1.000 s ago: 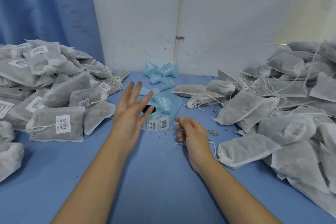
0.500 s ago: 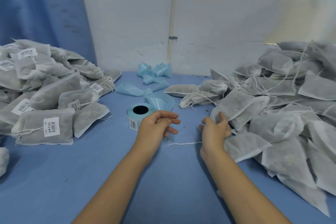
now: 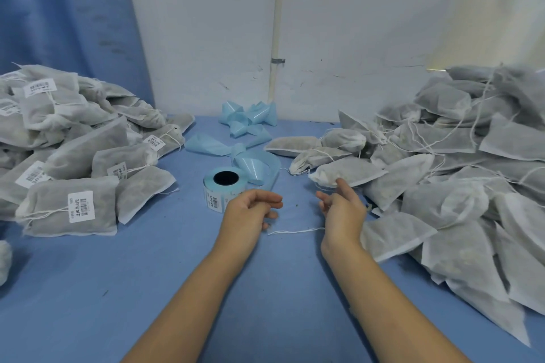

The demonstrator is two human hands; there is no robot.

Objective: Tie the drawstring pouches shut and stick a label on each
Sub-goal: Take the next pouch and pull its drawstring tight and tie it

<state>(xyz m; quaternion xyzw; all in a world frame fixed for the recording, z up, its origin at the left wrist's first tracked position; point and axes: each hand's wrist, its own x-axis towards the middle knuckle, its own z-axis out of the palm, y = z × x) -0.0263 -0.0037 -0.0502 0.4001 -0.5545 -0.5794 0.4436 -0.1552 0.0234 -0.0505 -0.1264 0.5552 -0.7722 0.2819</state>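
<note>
Label roll (image 3: 225,186) stood on the worktop (image 3: 147,289) just far of the left grip (image 3: 250,209), which was loosely curled and empty, while the right grip (image 3: 342,209) was spread, forefinger at the near edge of a pouch (image 3: 354,172).

Of the person only two forearms and their ends are visible: both forearms are bare and smooth along the whole visible length, and the left grip (image 3: 250,209) and the right grip (image 3: 342,209) are bare too, with slim fingers.
</note>
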